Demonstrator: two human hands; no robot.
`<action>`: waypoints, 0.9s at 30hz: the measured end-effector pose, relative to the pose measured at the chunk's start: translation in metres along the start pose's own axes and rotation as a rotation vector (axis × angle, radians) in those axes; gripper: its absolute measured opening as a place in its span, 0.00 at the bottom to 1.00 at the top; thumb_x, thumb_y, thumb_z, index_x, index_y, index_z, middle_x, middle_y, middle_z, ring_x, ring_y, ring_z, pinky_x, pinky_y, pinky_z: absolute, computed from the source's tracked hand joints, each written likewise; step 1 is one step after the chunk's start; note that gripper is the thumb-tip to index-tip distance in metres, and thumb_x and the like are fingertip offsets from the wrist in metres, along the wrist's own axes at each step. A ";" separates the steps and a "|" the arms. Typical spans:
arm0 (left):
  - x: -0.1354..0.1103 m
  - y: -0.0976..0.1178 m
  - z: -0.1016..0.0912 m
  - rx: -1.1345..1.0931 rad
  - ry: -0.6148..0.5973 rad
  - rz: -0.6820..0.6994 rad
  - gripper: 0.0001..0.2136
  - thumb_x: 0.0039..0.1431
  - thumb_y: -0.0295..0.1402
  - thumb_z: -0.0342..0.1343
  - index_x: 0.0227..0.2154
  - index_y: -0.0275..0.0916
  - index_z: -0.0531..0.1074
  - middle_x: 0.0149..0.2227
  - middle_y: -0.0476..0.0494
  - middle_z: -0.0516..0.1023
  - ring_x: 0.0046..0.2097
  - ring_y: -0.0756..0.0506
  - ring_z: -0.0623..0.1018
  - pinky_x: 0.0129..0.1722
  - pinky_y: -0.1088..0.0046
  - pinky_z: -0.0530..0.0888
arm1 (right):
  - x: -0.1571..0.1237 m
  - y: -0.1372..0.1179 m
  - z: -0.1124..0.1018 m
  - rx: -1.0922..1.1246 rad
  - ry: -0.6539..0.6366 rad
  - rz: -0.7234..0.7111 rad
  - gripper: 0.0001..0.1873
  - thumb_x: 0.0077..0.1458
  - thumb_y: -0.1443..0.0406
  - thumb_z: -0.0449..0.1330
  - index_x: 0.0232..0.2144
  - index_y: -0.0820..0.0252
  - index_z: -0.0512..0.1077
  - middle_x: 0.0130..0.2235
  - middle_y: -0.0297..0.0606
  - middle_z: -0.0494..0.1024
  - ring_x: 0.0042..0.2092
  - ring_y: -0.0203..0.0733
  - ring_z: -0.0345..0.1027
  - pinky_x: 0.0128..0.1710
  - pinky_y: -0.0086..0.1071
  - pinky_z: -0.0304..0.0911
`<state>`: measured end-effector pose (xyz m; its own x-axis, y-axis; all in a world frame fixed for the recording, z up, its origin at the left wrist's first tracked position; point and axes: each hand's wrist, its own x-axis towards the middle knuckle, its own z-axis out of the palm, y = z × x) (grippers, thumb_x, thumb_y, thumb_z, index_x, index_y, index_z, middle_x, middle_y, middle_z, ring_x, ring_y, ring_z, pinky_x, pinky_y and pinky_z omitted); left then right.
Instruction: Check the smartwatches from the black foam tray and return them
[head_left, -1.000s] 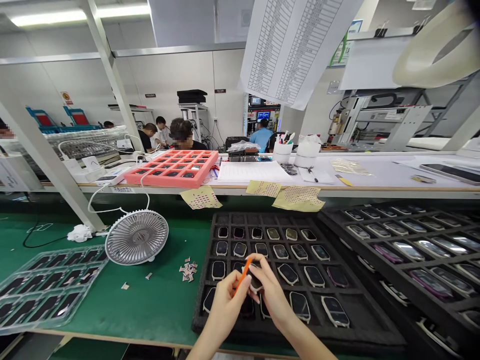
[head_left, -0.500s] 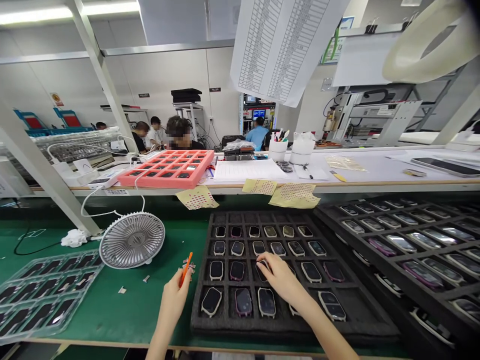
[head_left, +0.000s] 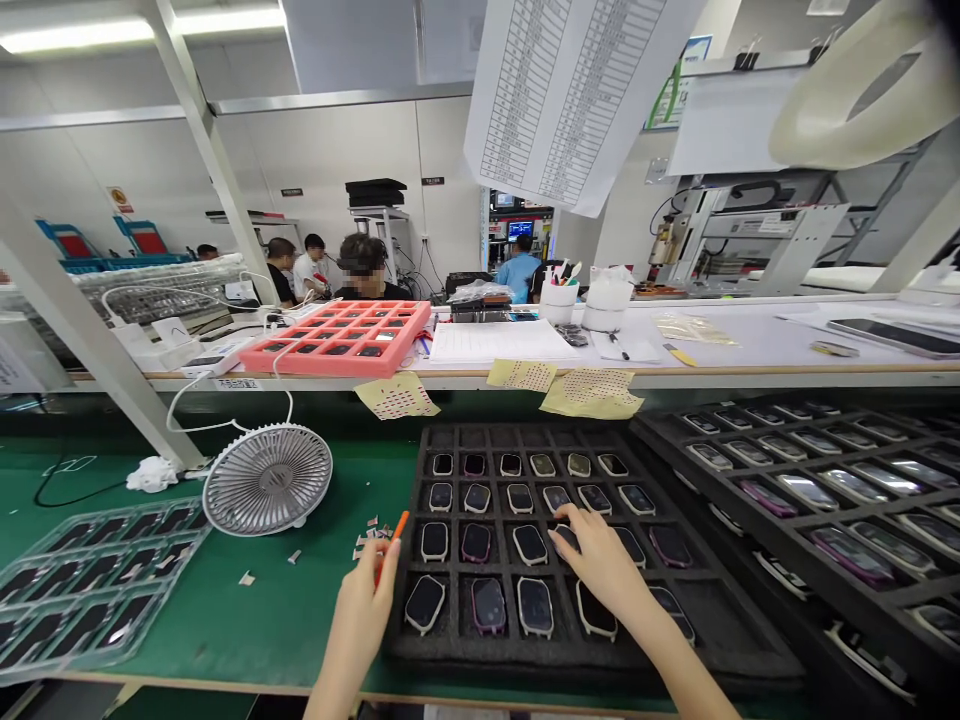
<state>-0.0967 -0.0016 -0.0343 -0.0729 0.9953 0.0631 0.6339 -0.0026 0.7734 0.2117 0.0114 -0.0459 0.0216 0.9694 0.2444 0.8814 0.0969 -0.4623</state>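
Note:
A black foam tray (head_left: 450, 640) lies in front of me, its cells filled with several small watch bodies (head_left: 530, 543). My right hand (head_left: 600, 568) reaches over the tray's third row, fingers curled down onto a watch body there; what they grip is hidden. My left hand (head_left: 366, 600) hovers at the tray's left edge, closed on a thin orange stick (head_left: 393, 540) that points up and right. Small peeled film scraps (head_left: 369, 538) lie on the green mat just beyond the stick.
A small white desk fan (head_left: 268, 478) stands left of the tray. Clear plastic trays (head_left: 82, 585) lie at far left. A second black tray (head_left: 825, 500) of watch bodies sits at right. A pink tray (head_left: 341, 340), papers and cups rest on the raised shelf. Other people work behind.
My hands have parted: the left one carried the orange stick to the tray's left edge, the right one put a watch body into the tray and shifted one cell to the right.

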 end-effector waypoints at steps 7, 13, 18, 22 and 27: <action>-0.035 0.071 0.033 -0.427 -0.463 0.171 0.17 0.63 0.45 0.39 0.30 0.39 0.64 0.16 0.58 0.55 0.19 0.52 0.56 0.21 0.78 0.54 | -0.006 -0.027 -0.024 0.906 -0.104 0.159 0.15 0.52 0.51 0.57 0.33 0.55 0.69 0.26 0.31 0.68 0.28 0.38 0.63 0.28 0.30 0.58; -0.044 0.094 0.052 -0.528 -0.545 0.166 0.19 0.62 0.47 0.42 0.28 0.37 0.65 0.14 0.58 0.55 0.18 0.54 0.55 0.19 0.78 0.52 | -0.014 -0.078 -0.029 1.615 -0.207 0.283 0.15 0.49 0.55 0.64 0.30 0.57 0.65 0.18 0.24 0.60 0.17 0.28 0.46 0.15 0.22 0.44; -0.044 0.095 0.050 -0.556 -0.547 0.175 0.21 0.61 0.49 0.42 0.27 0.36 0.67 0.14 0.58 0.55 0.17 0.54 0.54 0.19 0.77 0.52 | -0.016 -0.094 -0.027 1.680 -0.239 0.282 0.15 0.51 0.56 0.63 0.27 0.57 0.63 0.16 0.22 0.59 0.15 0.26 0.45 0.12 0.20 0.44; -0.042 0.093 0.049 -0.567 -0.528 0.170 0.22 0.61 0.50 0.42 0.27 0.36 0.67 0.13 0.58 0.55 0.16 0.54 0.53 0.18 0.77 0.52 | -0.017 -0.097 -0.027 1.769 -0.266 0.268 0.17 0.54 0.57 0.61 0.24 0.57 0.59 0.17 0.22 0.58 0.15 0.25 0.42 0.12 0.20 0.46; -0.039 0.089 0.047 -0.562 -0.535 0.155 0.22 0.61 0.50 0.43 0.26 0.36 0.68 0.12 0.58 0.55 0.15 0.55 0.53 0.17 0.77 0.52 | -0.015 -0.095 -0.025 1.688 -0.227 0.234 0.14 0.54 0.56 0.61 0.27 0.57 0.62 0.17 0.21 0.59 0.14 0.24 0.43 0.12 0.20 0.45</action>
<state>-0.0013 -0.0363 0.0020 0.4547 0.8906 -0.0052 0.1123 -0.0515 0.9923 0.1392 -0.0184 0.0155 -0.1255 0.9921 -0.0008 -0.5674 -0.0725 -0.8202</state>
